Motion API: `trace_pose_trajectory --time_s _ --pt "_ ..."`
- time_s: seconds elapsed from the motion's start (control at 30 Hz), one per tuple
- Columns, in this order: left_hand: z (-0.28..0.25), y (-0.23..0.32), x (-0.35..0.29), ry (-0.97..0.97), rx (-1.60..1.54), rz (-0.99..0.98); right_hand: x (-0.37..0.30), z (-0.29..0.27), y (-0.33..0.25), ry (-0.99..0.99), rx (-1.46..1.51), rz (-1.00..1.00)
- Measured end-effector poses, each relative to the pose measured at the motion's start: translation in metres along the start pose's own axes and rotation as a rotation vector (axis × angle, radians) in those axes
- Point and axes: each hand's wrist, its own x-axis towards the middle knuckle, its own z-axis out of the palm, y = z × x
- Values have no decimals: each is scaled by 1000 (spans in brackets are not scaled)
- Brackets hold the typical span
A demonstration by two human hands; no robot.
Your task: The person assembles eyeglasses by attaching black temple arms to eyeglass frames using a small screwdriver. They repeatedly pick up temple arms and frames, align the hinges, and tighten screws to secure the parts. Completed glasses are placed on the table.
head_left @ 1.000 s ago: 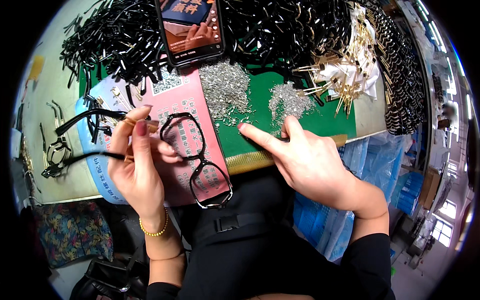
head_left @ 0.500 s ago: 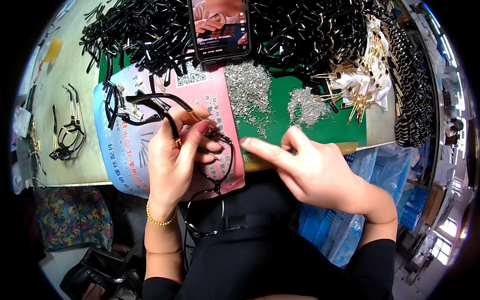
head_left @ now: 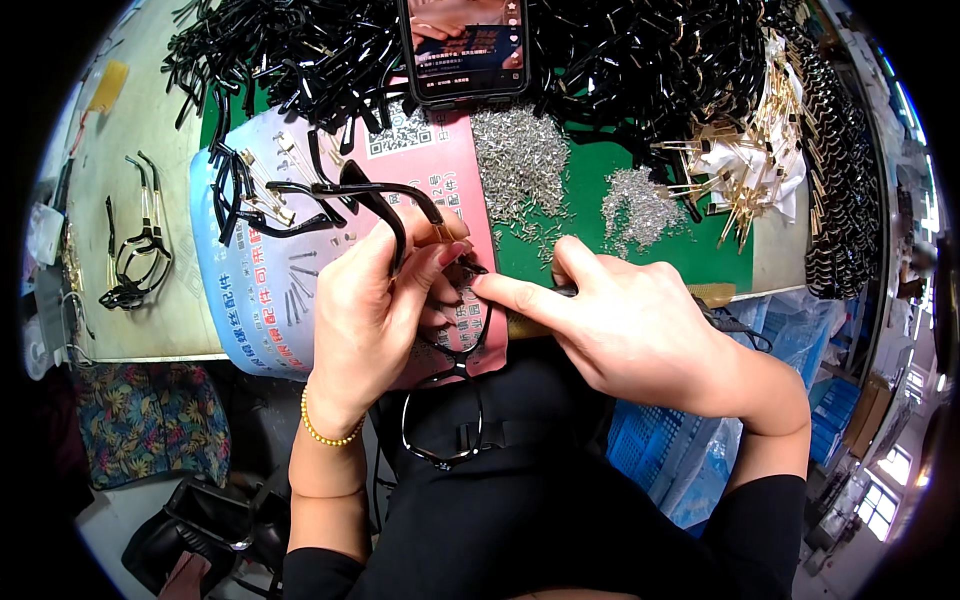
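Note:
My left hand (head_left: 365, 315) is closed on a pair of black eyeglasses (head_left: 462, 372). Their dark temples, with gold-coloured parts near the fingers, stick out past my thumb toward the upper left. The rims hang below my fingers, over my dark clothing. The index finger of my right hand (head_left: 630, 335) points left, its tip at the corner of the frame beside my left fingertips. My other right fingers are curled; a small dark bit shows by the thumb, but what they hold is hidden.
Small silvery screw-like parts (head_left: 520, 160) and a finer silvery pile (head_left: 640, 210) lie on a green mat (head_left: 590, 165). A phone (head_left: 466, 55) stands before heaped black temples (head_left: 270, 60). Gold-coloured temples (head_left: 745, 165) are right; other glasses (head_left: 140, 262) lie left.
My right index fingertip has moved from just right of the glasses onto the frame's corner. The glasses and my left hand sit slightly farther right in the view, as does the whole table.

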Motion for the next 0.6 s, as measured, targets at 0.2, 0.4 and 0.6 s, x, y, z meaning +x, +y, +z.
trace_pose_trajectory --time_s 0.2,0.4,0.6 --pt "0 -6 1 5 175 85 0 0 -1 -23 -4 32" --pt "8 -4 1 90 371 257 1 2 0 -7 6 23" --pt "3 -9 3 87 195 74 2 -1 -1 -24 31 57"
